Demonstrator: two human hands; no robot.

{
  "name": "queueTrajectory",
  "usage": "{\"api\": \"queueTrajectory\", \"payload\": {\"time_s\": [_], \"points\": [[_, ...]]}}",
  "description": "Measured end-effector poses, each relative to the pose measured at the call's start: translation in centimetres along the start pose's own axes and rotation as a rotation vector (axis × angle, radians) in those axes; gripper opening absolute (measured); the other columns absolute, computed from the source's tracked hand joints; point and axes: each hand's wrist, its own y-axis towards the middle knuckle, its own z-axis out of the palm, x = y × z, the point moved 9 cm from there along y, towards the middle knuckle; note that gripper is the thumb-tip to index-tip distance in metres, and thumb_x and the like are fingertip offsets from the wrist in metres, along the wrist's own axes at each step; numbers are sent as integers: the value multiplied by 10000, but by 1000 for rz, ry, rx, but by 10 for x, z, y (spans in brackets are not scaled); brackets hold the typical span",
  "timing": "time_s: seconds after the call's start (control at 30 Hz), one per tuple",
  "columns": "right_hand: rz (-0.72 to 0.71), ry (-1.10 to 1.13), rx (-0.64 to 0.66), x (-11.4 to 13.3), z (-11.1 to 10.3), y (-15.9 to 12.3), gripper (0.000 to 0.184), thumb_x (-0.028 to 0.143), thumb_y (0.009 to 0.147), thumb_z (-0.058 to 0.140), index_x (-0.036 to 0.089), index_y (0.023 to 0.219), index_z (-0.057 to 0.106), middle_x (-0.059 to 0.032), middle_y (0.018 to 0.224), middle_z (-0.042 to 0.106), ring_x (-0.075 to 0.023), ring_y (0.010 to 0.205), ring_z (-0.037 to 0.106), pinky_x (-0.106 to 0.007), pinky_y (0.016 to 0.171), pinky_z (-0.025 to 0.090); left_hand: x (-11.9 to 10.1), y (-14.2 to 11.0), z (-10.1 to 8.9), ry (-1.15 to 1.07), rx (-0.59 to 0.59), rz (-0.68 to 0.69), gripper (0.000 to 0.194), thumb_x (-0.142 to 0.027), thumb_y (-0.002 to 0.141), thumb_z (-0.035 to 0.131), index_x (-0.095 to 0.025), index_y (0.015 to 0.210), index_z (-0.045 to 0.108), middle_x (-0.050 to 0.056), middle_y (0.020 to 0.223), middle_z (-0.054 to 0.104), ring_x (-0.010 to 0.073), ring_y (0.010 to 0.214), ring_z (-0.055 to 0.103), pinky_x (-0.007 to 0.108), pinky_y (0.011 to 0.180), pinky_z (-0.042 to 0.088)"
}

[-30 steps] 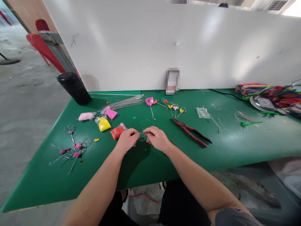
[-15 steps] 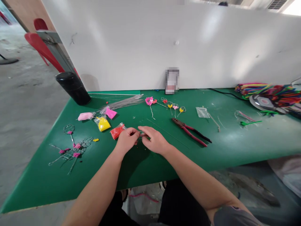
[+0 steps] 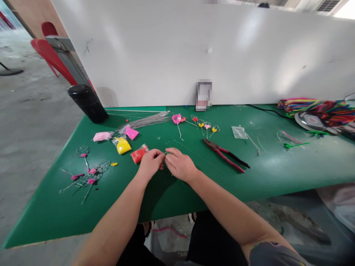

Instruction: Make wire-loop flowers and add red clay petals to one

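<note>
My left hand (image 3: pixel 152 162) and my right hand (image 3: pixel 180 164) meet over the middle of the green table, fingertips almost touching. Both are closed in a pinch on a thin wire (image 3: pixel 166 153), of which only a small shiny bit shows between them; the fingers hide the remainder. Just beyond my left hand lies a clear bag of red clay (image 3: pixel 139 154). A single straight wire (image 3: pixel 198 157) rests to the right of my right hand, and past it are pliers (image 3: pixel 226 155) with red and black handles.
Wire shapes with pink clay (image 3: pixel 90 173) lie at left. Bags of yellow clay (image 3: pixel 122 145) and pink clay (image 3: pixel 131 133) sit near a wire bundle (image 3: pixel 149 120). Small clay flowers (image 3: pixel 176 118) line the back. A black cylinder (image 3: pixel 88 103) stands at the left edge; colourful pipe cleaners (image 3: pixel 318 107) are at right.
My right hand has turned slightly and its fingers have drawn in closer together beside my left hand. The left hand stays pinched; the view has shifted a little.
</note>
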Motion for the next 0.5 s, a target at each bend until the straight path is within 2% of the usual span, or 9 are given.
{"api": "queueTrajectory", "payload": {"time_s": [0.07,0.13,0.2,0.3,0.4,0.5], "points": [[28,-42,-51,-2,-8,0,169,197,822,429,196,707,554,-91,1103,553,-144,787,553,-260,629,441,-4,-1,-3,58,-31,39,100,-261,656,540,-167,624,524,-61,424,476,79,384,469,193,405,397],[20,-130,-125,-1,-18,-1,185,199,816,437,198,670,552,-79,958,585,-139,707,519,-281,630,405,-7,-3,-4,114,-54,72,106,-268,675,525,-172,630,525,-63,420,473,78,379,463,188,400,378],[-52,-219,-214,8,-27,-5,191,181,807,450,210,647,551,-45,801,595,-145,686,494,-306,657,371,-10,-4,-4,138,-63,95,106,-267,684,514,-177,630,526,-63,426,475,79,386,465,189,407,376],[-179,-268,-324,25,-34,-14,187,159,800,467,234,653,553,-1,745,614,-152,732,495,-326,698,339,-13,-4,-4,144,-60,118,96,-256,679,508,-181,622,527,-62,442,475,85,407,476,196,425,387],[-223,-169,-293,32,-31,-17,195,158,807,456,245,664,556,5,743,622,-150,744,511,-330,708,347,-15,-3,-4,167,-61,141,82,-236,663,512,-177,611,537,-53,475,496,87,437,493,199,445,394],[-199,66,-243,32,-32,-14,206,168,818,425,238,667,546,-25,742,611,-157,728,535,-329,704,397,-14,-4,-4,152,-58,122,72,-222,659,505,-175,615,536,-52,468,496,86,428,487,198,442,390]]}}
